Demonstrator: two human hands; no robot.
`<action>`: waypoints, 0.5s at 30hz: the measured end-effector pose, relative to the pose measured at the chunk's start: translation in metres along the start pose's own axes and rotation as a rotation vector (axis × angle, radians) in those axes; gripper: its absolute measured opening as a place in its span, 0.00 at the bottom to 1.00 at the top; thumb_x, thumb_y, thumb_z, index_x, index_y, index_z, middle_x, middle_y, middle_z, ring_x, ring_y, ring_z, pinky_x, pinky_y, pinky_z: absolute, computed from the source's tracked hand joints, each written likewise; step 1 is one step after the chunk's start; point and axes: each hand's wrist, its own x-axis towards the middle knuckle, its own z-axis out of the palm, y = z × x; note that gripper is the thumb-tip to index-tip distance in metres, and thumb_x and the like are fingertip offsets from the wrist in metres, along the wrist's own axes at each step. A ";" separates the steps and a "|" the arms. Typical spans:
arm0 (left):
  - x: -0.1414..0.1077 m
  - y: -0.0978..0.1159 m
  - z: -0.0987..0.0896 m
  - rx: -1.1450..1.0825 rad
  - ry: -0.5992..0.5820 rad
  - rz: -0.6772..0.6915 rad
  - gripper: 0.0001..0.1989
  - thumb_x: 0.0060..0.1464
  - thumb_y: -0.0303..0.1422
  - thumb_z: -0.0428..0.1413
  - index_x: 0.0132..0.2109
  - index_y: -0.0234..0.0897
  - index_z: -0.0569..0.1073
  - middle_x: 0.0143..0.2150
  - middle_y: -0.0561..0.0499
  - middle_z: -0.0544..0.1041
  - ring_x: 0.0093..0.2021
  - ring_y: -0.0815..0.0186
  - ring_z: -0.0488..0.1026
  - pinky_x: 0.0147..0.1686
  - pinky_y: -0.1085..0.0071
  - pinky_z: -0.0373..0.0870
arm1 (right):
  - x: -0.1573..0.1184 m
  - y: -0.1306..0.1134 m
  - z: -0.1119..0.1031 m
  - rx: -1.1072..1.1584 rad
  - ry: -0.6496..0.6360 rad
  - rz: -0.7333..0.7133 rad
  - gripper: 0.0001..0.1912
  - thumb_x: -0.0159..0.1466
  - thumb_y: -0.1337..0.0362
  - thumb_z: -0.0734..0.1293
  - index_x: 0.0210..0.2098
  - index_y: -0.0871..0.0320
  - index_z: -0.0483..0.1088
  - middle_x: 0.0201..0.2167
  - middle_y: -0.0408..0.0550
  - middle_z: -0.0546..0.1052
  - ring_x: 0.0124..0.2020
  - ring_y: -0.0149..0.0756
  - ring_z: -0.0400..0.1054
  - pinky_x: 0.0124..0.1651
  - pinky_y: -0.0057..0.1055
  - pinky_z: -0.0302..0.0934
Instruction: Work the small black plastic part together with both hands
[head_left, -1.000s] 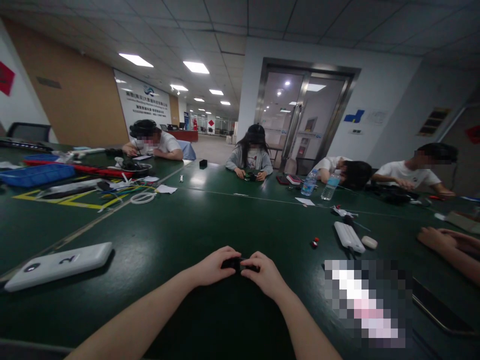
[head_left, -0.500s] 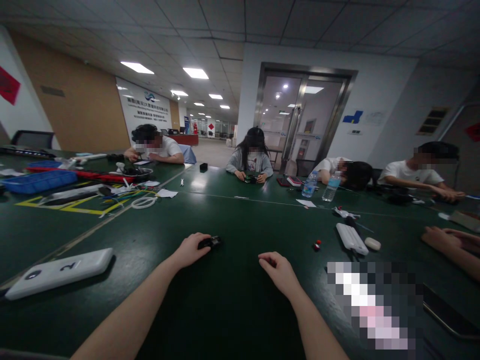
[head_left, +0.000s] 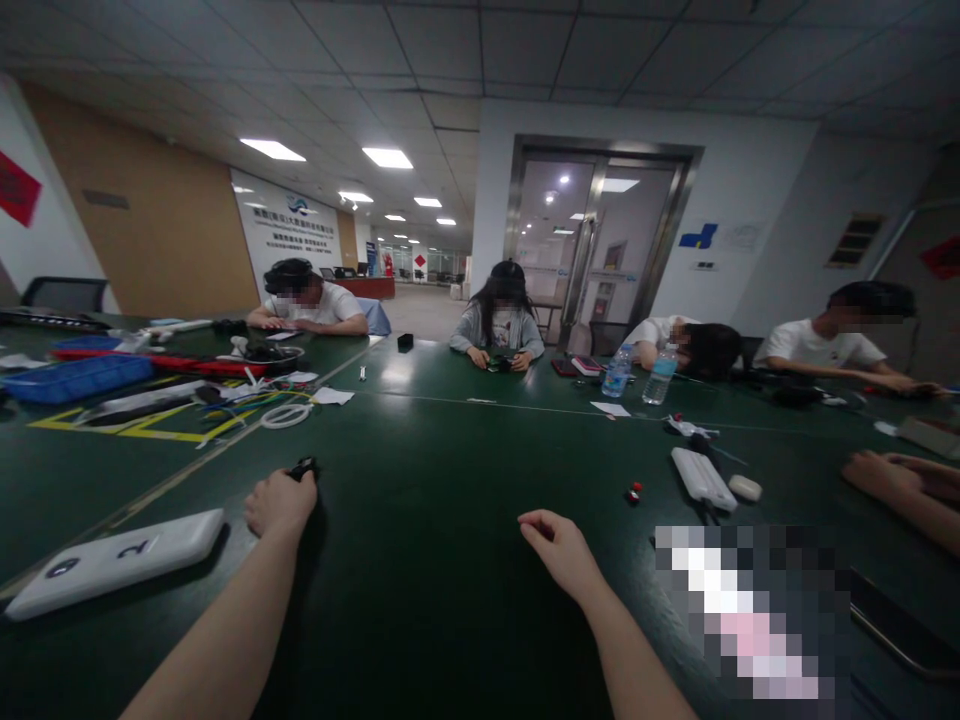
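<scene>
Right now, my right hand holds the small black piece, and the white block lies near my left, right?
No, the head view shows the left hand holding the small black piece; the right hand is empty. The white block does lie near the left.

Our left hand holds a small part above the workbench, just right of a numbered flat case. Our right hand lies left of a power bank. Beyond that stand plastic bottles. A parts tray sits far left on the bench, and a glass door stands behind it.
</scene>
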 end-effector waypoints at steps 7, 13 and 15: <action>-0.004 0.002 -0.006 0.033 -0.048 0.014 0.27 0.51 0.41 0.47 0.53 0.28 0.69 0.53 0.31 0.68 0.54 0.43 0.63 0.47 0.54 0.62 | -0.004 -0.005 -0.001 0.012 -0.029 0.009 0.13 0.61 0.61 0.61 0.43 0.54 0.72 0.41 0.45 0.75 0.44 0.36 0.69 0.47 0.34 0.62; 0.000 -0.001 -0.003 -0.005 -0.034 0.020 0.29 0.49 0.42 0.49 0.55 0.30 0.68 0.54 0.31 0.67 0.54 0.43 0.63 0.47 0.53 0.62 | -0.004 -0.003 -0.001 0.022 -0.043 0.006 0.13 0.61 0.61 0.61 0.44 0.55 0.72 0.42 0.45 0.75 0.44 0.36 0.69 0.47 0.34 0.62; 0.002 -0.001 0.000 -0.014 -0.015 0.013 0.29 0.48 0.43 0.49 0.54 0.30 0.69 0.52 0.30 0.68 0.54 0.43 0.64 0.47 0.53 0.62 | -0.003 -0.003 -0.001 0.008 -0.045 0.007 0.13 0.61 0.62 0.61 0.44 0.55 0.72 0.42 0.45 0.75 0.44 0.36 0.69 0.47 0.33 0.61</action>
